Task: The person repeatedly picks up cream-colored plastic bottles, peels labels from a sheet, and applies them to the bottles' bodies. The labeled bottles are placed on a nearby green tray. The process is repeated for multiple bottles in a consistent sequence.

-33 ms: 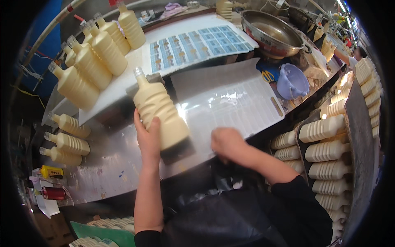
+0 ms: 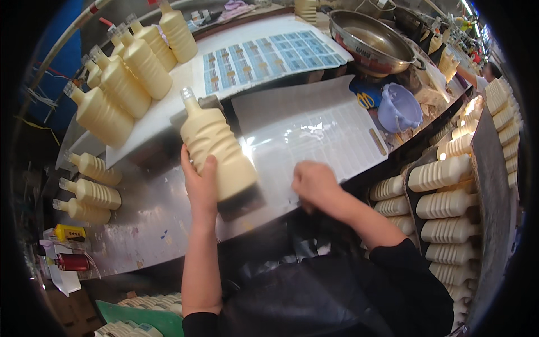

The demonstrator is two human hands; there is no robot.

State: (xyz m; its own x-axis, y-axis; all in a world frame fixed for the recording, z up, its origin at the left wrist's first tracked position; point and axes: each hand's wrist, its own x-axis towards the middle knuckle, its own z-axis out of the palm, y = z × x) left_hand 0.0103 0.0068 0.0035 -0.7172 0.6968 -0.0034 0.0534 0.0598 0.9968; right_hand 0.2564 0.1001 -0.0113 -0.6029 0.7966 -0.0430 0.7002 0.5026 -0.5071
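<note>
The bottle (image 2: 219,149) is pale yellow — ribbed, tilted, clear-topped

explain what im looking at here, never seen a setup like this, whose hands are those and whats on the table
There is no machine here: these are a person's own bare hands, seen from a wide fisheye camera worn on their head and looking down, so straight edges bend.

The left hand holds a cream-coloured, ribbed plastic bottle with a clear neck. The right hand is curled and slightly blurred; I can't tell whether it holds anything.

On the shiny grey metal worktop lies a glossy, whitish sheet. Beyond it is a flat, blue-printed rectangular sheet, with similar cream bottles to its left and a round lavender plastic bucket off to the right.
</note>
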